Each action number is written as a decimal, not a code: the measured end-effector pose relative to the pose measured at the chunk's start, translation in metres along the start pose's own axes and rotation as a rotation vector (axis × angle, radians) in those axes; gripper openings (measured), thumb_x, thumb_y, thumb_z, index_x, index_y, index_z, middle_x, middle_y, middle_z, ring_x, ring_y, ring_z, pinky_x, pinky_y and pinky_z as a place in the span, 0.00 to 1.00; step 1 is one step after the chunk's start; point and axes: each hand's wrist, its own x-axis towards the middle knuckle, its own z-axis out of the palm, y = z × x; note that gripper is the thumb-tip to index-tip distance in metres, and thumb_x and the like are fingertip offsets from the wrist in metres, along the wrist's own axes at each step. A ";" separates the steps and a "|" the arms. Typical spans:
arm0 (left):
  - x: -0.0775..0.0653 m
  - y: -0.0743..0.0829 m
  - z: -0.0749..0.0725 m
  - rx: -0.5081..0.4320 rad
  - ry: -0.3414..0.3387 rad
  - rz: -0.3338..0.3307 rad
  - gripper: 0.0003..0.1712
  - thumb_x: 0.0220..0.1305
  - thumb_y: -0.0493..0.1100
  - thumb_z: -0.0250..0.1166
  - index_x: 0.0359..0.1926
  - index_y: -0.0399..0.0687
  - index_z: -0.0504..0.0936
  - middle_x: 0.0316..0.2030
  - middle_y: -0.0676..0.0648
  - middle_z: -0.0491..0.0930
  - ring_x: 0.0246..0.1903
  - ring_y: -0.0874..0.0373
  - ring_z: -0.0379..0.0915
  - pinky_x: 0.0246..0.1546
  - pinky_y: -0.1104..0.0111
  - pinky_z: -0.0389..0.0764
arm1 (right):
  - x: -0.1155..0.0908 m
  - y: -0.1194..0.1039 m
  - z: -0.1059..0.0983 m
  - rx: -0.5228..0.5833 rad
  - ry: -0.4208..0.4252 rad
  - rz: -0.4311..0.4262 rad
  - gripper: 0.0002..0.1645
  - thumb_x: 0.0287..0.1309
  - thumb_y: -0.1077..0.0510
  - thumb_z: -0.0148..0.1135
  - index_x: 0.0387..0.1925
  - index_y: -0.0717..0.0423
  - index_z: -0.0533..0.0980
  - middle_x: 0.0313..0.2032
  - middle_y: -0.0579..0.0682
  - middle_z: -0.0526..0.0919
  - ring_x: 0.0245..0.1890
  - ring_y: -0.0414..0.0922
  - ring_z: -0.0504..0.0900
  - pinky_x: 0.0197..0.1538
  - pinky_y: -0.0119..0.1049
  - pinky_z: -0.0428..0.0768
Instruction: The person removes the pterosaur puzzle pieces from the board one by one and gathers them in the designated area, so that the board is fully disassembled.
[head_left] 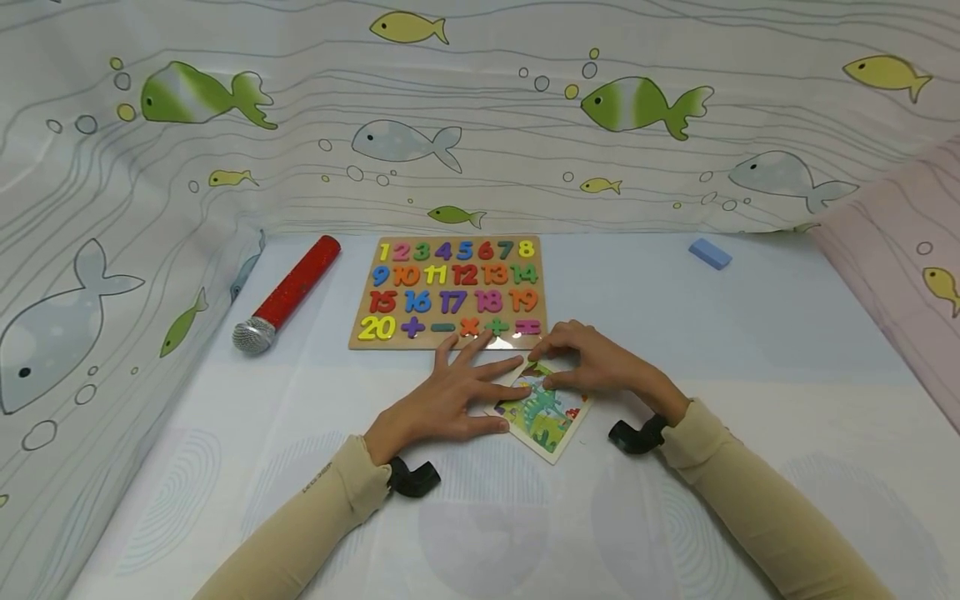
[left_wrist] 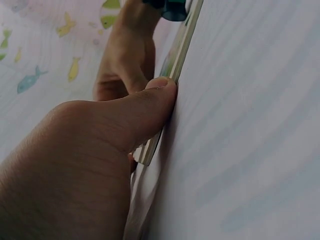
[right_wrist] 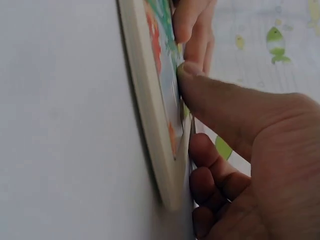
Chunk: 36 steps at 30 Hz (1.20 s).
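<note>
A small wooden jigsaw puzzle [head_left: 551, 417] with a green dinosaur picture and a pale frame lies turned cornerwise on the table. My left hand [head_left: 450, 398] spreads straight fingers over its left side. In the left wrist view, the left thumb [left_wrist: 150, 102] rests against the puzzle's edge [left_wrist: 185, 45]. My right hand [head_left: 596, 358] bends thumb and index finger over the far corner and pinches there. The right wrist view has the right thumb [right_wrist: 215, 97] on the picture, with the other fingers curled beyond the pale frame [right_wrist: 145, 95]. Whether a loose piece is between them is hidden.
Behind the hands lies a wooden number board [head_left: 442, 314] with coloured digits and signs. A red toy microphone [head_left: 296, 287] is at the left, a blue block [head_left: 709, 253] at the far right. Fish-patterned cloth [head_left: 495, 108] hangs around the table.
</note>
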 end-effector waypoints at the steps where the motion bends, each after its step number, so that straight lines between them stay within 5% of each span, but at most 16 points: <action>1: 0.000 0.000 0.000 -0.002 0.001 0.000 0.30 0.67 0.71 0.56 0.68 0.78 0.74 0.78 0.58 0.60 0.81 0.39 0.37 0.70 0.31 0.37 | -0.001 0.001 0.001 0.003 0.010 0.003 0.22 0.54 0.53 0.78 0.52 0.44 0.85 0.46 0.42 0.84 0.49 0.43 0.73 0.53 0.43 0.66; 14: 0.000 0.001 0.000 0.013 -0.002 0.002 0.31 0.67 0.72 0.55 0.69 0.78 0.73 0.78 0.60 0.58 0.81 0.38 0.35 0.70 0.31 0.38 | -0.006 0.004 0.010 0.086 0.091 0.013 0.21 0.55 0.56 0.76 0.52 0.44 0.87 0.45 0.43 0.85 0.47 0.44 0.71 0.52 0.45 0.60; 36: -0.001 0.001 0.000 0.014 -0.005 -0.008 0.31 0.67 0.71 0.56 0.69 0.78 0.73 0.78 0.60 0.59 0.81 0.38 0.34 0.70 0.30 0.36 | -0.008 0.007 0.014 0.128 0.152 -0.100 0.23 0.55 0.57 0.76 0.54 0.46 0.84 0.46 0.41 0.88 0.46 0.43 0.73 0.50 0.42 0.65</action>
